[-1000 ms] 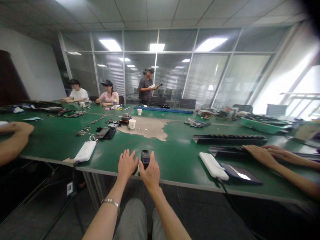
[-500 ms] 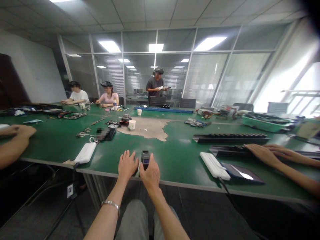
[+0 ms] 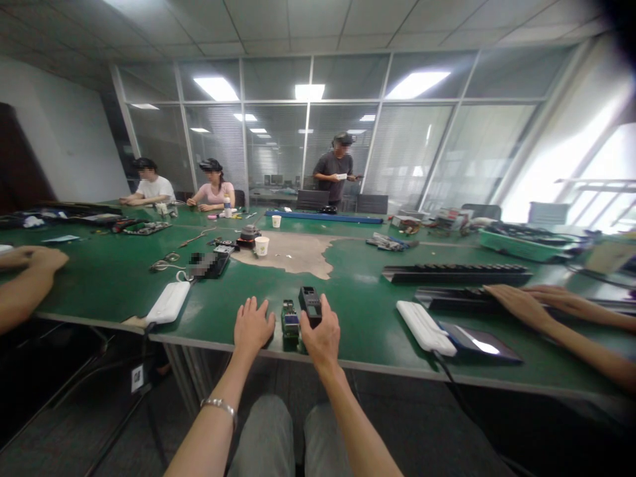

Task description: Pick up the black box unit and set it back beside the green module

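The right hand (image 3: 320,336) has drawn the case (image 3: 309,303) off the board (image 3: 290,322), pinching it between thumb and fingers; the board now sits exposed by the front edge of the tabletop (image 3: 362,311), so the two parts look fully separated. The left hand (image 3: 252,324) lies just beside the board, palm down, fingers slightly spread

There are 2 paper cups (image 3: 261,247), 1 bottle (image 3: 227,205), 1 black casing (image 3: 309,303), 3 headsets (image 3: 211,165).
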Demonstrator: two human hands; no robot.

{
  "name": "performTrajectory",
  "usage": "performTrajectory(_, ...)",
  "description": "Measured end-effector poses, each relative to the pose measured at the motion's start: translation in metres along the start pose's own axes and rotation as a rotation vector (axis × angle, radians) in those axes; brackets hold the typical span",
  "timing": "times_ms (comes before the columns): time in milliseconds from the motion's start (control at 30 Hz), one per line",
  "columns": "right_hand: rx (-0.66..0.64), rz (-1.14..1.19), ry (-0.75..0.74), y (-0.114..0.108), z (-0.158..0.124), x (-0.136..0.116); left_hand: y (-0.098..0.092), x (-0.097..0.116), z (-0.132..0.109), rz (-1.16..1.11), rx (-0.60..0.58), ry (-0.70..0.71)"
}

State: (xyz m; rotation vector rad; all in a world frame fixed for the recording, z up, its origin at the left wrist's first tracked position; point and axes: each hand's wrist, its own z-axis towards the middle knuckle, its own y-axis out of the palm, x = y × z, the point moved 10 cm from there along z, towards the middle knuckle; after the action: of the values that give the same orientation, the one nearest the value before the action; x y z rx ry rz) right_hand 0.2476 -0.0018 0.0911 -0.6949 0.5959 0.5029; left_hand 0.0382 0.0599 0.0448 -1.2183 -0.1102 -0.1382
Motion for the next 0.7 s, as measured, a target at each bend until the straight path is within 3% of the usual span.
performTrajectory(200, -0.032, -0.074, 0.065, 0.005, -0.009, 0.037, 0.0, 0.0, -0.001, -0.016, 0.005, 0.002)
performTrajectory(433, -0.023, -0.126, 0.04, 0.009, -0.009, 0.044, 0.0, -0.001, -0.001, -0.014, -0.013, -0.005)
performTrajectory(700, 0.002, -0.157, -0.042, 0.006, -0.005, 0.034, -0.003, 0.0, -0.002, -0.014, -0.019, -0.006)
